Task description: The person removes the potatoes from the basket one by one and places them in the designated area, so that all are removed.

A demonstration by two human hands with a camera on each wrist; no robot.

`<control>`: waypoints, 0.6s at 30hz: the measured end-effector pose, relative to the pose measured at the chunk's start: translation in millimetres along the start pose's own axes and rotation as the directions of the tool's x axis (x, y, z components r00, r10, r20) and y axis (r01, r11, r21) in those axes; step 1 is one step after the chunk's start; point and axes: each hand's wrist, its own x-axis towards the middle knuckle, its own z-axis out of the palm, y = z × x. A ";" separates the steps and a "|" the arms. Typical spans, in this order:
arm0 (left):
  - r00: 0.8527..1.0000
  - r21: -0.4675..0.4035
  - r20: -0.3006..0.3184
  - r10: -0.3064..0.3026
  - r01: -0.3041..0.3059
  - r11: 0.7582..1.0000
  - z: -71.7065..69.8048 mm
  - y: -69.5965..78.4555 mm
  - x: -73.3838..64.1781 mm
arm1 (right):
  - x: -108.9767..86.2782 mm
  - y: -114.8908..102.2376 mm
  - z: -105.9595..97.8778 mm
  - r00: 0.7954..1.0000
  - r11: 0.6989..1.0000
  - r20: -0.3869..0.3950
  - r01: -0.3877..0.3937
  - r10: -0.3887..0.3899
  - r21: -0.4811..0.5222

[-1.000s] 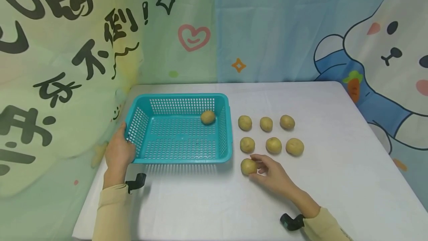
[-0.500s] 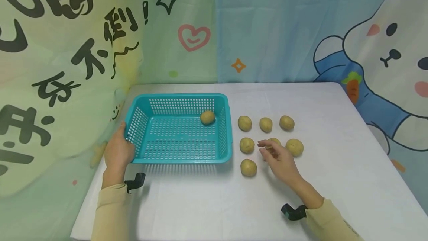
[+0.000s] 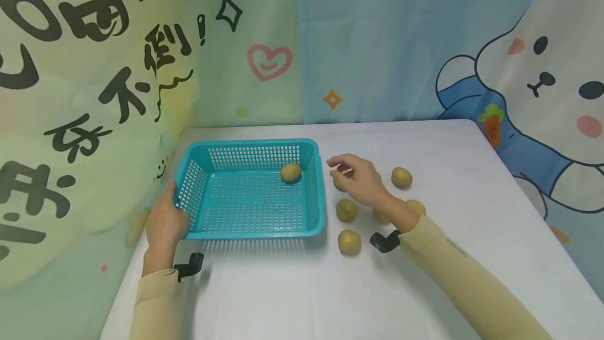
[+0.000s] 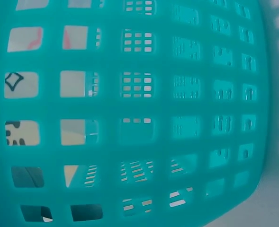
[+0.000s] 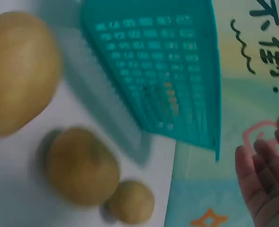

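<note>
My left hand (image 3: 166,220) grips the left side of a turquoise plastic basket (image 3: 250,235), thumb at the rim. The basket's perforated wall (image 4: 111,109) fills the left wrist view. A single potato (image 3: 290,172) lies inside at the back right. My right hand (image 3: 359,177) is raised over the far row of potatoes, its fingers loosely bent and nothing in them; it partly covers a potato (image 3: 338,182) beside the basket. In the right wrist view, the fingers (image 5: 248,177) are away from the potatoes (image 5: 82,165).
Right of the basket, several potatoes stand in rows on the white-covered table (image 3: 283,293); the nearest potato (image 3: 349,242) sits in front, another potato (image 3: 402,177) at the far right. My right forearm crosses above some of them. A printed cloth (image 3: 368,41) hangs behind the table.
My right hand has left the nearest potato, which stays on the table, and moved away past the middle row to the far row near the basket. The left hand keeps its grip. The head view has shifted slightly.
</note>
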 end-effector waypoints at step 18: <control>1.000 0.006 0.011 0.001 -0.001 1.000 -1.8 -2.5 0.0 | 71.2 -11.8 82.4 0.883 0.835 0.468 0.248 0.013 -0.491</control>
